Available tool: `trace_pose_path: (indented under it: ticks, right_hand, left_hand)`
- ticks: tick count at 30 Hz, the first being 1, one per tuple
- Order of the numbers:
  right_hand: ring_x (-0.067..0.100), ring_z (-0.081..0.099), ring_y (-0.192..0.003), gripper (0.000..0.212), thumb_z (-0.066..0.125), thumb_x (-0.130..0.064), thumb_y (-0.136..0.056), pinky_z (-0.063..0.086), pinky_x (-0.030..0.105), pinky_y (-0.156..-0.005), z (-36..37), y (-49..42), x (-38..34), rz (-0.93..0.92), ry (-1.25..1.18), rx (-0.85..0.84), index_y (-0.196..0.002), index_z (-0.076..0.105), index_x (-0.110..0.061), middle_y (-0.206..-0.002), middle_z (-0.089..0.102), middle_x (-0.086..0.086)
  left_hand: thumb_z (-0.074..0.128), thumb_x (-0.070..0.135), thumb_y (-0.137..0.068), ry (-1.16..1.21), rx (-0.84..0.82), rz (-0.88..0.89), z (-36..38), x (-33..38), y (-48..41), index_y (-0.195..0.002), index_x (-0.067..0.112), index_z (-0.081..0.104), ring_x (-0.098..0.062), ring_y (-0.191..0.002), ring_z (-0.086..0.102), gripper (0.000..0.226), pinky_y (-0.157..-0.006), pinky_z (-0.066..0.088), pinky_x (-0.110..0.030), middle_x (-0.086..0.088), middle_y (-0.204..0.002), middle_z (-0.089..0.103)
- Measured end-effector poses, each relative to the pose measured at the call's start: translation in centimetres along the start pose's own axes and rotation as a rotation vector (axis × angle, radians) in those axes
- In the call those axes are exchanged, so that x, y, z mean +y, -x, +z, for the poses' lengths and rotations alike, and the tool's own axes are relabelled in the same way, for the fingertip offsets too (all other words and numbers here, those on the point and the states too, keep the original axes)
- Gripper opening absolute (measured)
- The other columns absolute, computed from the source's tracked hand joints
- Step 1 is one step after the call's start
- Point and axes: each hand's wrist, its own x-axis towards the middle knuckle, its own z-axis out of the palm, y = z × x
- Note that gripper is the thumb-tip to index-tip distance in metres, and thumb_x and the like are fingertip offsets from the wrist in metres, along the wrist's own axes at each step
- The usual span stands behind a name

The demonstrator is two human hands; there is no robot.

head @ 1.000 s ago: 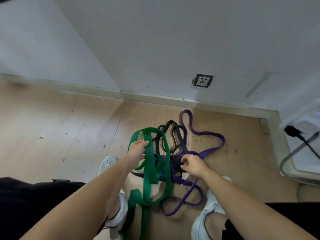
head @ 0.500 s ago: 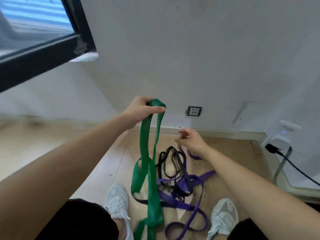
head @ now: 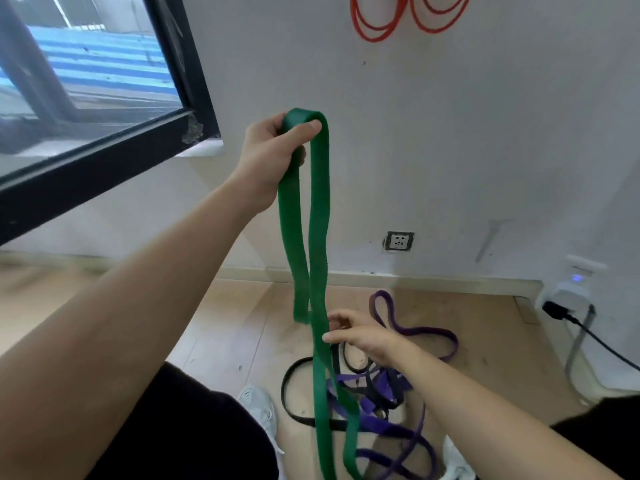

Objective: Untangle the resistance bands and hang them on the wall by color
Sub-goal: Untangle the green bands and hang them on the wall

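Note:
My left hand [head: 273, 150] is raised and shut on the top fold of a wide green band [head: 320, 237], which hangs down in two strands to the floor. My right hand [head: 363, 336] is lower, fingers apart, its fingertips touching the right strand of the green band. On the wooden floor below lie tangled purple bands [head: 415, 332] and black bands [head: 294, 403], with the green band's lower end running through them. Orange bands [head: 377, 27] hang on the white wall at the top.
A black-framed window [head: 104, 98] fills the upper left. A wall socket [head: 400, 241] sits low on the wall. A white plug-in device [head: 571, 285] with a black cable [head: 595, 337] stands at the right. My white shoes [head: 258, 403] are beside the pile.
My left hand has lifted the green band from the floor pile to window height. My right hand left the purple band and came to the green strand. The view tilted upward.

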Motion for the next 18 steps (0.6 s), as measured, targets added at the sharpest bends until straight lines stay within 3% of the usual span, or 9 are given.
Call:
trace_pose_path:
  ticks: [4, 7, 9, 13, 18]
  right_hand:
    - [0.013, 0.06, -0.111, 0.058, 0.081, -0.031, -0.08, 0.051, 0.033, -0.1, 2.5, -1.0, 1.1, -0.001, 0.058, 0.044, -0.132, 0.056, -0.024, -0.122, 0.062, -0.002]
    - [0.012, 0.062, -0.109, 0.041, 0.077, -0.029, -0.085, 0.05, 0.039, -0.104, 3.6, -2.2, 1.9, -0.017, 0.08, 0.121, -0.123, 0.062, -0.021, -0.116, 0.066, -0.002]
    - [0.014, 0.062, -0.111, 0.032, 0.074, -0.026, -0.088, 0.048, 0.034, -0.104, 4.3, -2.8, 2.4, 0.009, 0.088, 0.098, -0.118, 0.065, -0.018, -0.116, 0.067, -0.001]
    - [0.016, 0.059, -0.112, 0.04, 0.076, -0.029, -0.087, 0.047, 0.029, -0.095, 6.4, -3.9, 3.6, 0.045, 0.035, 0.178, -0.121, 0.058, -0.015, -0.119, 0.062, 0.0]
    - [0.021, 0.065, -0.094, 0.015, 0.075, -0.019, -0.087, 0.053, 0.037, -0.09, 8.2, -4.4, 6.8, 0.104, -0.058, 0.225, -0.096, 0.065, -0.014, -0.096, 0.066, 0.004]
  left_hand:
    - [0.074, 0.014, -0.09, 0.077, 0.07, 0.029, -0.7, 0.4, -0.1, -0.088, 0.013, 0.07, -0.011, -0.062, 0.054, 0.004, -0.063, 0.045, -0.025, 0.006, -0.068, 0.058]
    - [0.074, 0.014, -0.09, 0.087, 0.091, 0.066, -1.2, 0.5, -0.3, -0.086, 0.014, 0.07, -0.011, -0.062, 0.055, 0.005, -0.063, 0.046, -0.026, 0.007, -0.066, 0.058]
    - [0.074, 0.014, -0.09, 0.09, 0.114, 0.079, -1.5, 0.3, -0.4, -0.087, 0.014, 0.071, -0.011, -0.062, 0.055, 0.004, -0.063, 0.047, -0.026, 0.007, -0.066, 0.059]
    - [0.074, 0.015, -0.09, 0.104, 0.155, 0.081, -2.4, 0.1, -0.8, -0.092, 0.011, 0.071, -0.009, -0.062, 0.056, 0.005, -0.062, 0.048, -0.024, 0.005, -0.068, 0.059]
    - [0.074, 0.014, -0.09, 0.102, 0.192, 0.094, -3.5, -0.2, -1.2, -0.09, 0.012, 0.07, -0.01, -0.062, 0.055, 0.005, -0.059, 0.048, -0.023, 0.003, -0.071, 0.059]
